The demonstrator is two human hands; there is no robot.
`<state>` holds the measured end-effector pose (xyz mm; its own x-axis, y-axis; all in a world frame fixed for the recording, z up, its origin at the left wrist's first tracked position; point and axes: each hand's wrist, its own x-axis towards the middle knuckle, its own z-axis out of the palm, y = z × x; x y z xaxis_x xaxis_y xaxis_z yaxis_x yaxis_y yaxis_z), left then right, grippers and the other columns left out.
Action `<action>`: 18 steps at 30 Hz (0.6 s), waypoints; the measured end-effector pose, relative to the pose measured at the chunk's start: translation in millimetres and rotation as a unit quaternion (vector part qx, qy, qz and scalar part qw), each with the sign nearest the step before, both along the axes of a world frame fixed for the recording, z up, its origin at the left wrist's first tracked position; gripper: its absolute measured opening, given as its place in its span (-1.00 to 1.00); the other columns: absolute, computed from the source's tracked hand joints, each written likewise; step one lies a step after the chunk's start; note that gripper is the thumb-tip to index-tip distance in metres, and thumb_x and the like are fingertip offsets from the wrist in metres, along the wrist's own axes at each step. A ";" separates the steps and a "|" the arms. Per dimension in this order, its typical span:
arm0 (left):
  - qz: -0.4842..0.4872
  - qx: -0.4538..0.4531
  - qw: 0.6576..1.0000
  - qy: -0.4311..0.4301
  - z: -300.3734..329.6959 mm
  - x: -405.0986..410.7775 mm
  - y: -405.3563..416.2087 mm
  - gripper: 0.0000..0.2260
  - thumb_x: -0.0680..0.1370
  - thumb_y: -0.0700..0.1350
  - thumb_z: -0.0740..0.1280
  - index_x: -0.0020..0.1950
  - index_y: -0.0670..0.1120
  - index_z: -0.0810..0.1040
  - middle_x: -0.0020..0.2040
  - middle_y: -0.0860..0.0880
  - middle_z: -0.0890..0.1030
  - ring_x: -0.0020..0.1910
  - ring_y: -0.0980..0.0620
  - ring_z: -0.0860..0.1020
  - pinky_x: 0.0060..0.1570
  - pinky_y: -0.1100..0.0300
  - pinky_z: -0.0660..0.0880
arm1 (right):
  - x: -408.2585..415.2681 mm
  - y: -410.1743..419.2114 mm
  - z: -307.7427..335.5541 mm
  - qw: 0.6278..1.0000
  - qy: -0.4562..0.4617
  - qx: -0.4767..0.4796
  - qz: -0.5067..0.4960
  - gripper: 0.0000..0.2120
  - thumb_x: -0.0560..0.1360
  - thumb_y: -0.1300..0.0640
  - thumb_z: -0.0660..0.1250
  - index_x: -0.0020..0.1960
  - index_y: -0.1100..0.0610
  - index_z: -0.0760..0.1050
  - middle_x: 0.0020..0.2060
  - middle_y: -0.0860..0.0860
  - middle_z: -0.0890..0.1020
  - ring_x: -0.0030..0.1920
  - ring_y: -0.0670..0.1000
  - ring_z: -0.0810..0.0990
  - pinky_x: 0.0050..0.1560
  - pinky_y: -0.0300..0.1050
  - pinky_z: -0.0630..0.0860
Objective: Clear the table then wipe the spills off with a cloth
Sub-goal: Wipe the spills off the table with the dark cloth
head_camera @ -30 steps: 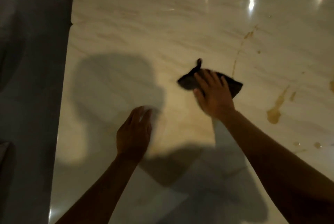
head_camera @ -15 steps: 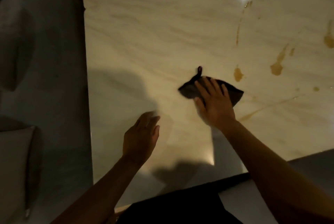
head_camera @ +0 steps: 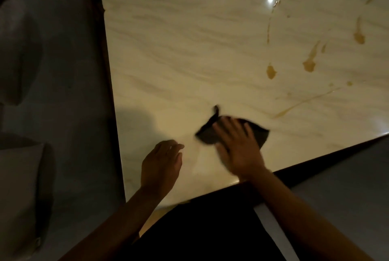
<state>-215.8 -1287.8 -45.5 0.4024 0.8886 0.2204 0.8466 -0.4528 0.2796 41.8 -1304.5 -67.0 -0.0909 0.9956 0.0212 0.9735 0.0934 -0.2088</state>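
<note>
A dark cloth lies flat on the pale marble table near its front edge. My right hand presses down on the cloth with fingers spread, covering most of it. My left hand rests just left of it, fingers loosely together, holding nothing. Brown spills spot the table to the far right: a drop, a long streak and a blotch beyond it.
A grey upholstered seat runs along the table's left edge, with a cushion on it. Another grey surface lies beyond the front right edge. My dark clothing fills the bottom middle.
My right hand and the cloth have slid back toward the table's front edge, away from the spills. The view has tilted down, showing more of the near edge. My left hand stays beside it.
</note>
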 end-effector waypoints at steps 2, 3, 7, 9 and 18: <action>-0.003 -0.012 1.000 0.010 2.1 7.7 0.4 -0.77 0.49 -0.16 0.53 0.13 -0.06 0.68 0.11 -0.05 0.67 0.07 -0.05 0.64 -0.10 0.10 0.62 | 20.0 14.9 4.0 0.993 0.004 -0.013 -0.115 -0.45 0.62 -0.17 0.00 0.58 -0.04 0.19 0.58 0.03 0.20 0.57 0.13 0.13 0.52 0.23 0.07; -0.003 -0.016 1.000 0.012 1.5 11.2 1.7 -0.78 0.50 -0.14 0.51 0.14 -0.05 0.68 0.14 -0.05 0.66 0.10 -0.05 0.64 -0.07 0.09 0.61 | 20.7 17.7 5.0 0.988 0.005 -0.020 -0.150 -0.44 0.63 -0.17 -0.03 0.58 -0.04 0.17 0.58 0.04 0.18 0.58 0.13 0.10 0.53 0.22 0.03; -0.013 -0.046 0.999 0.008 -4.9 25.0 10.2 -0.74 0.57 -0.07 0.40 0.25 -0.05 0.65 0.28 -0.09 0.60 0.26 -0.09 0.56 0.15 -0.01 0.57 | -15.1 -13.7 7.8 0.991 0.015 -0.008 -0.133 -0.44 0.62 -0.16 0.04 0.59 -0.04 0.15 0.60 0.03 0.12 0.60 0.11 0.02 0.53 0.24 0.00; -0.018 -0.057 0.998 0.012 -5.8 32.6 14.0 -0.71 0.57 -0.07 0.40 0.29 -0.05 0.63 0.31 -0.12 0.58 0.30 -0.12 0.53 0.21 -0.07 0.54 | -28.3 -46.0 7.1 0.998 0.008 -0.026 -0.063 -0.44 0.63 -0.17 0.04 0.60 -0.05 0.13 0.61 0.00 0.08 0.60 0.08 -0.04 0.53 0.25 -0.01; -0.093 -0.020 0.995 0.015 -14.1 58.0 35.0 -0.67 0.56 -0.11 0.40 0.32 -0.12 0.60 0.31 -0.21 0.56 0.29 -0.20 0.53 0.19 -0.12 0.55 | 94.6 15.0 5.8 0.985 -0.005 -0.026 -0.172 -0.42 0.61 -0.21 -0.05 0.58 -0.05 0.16 0.58 0.03 0.20 0.56 0.13 0.14 0.49 0.25 0.12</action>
<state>-157.8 -1252.8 -59.6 0.5665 0.8060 0.1716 0.7574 -0.5913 0.2769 136.4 -1289.5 -61.3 0.2521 0.9672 -0.0307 0.9477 -0.2531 -0.1944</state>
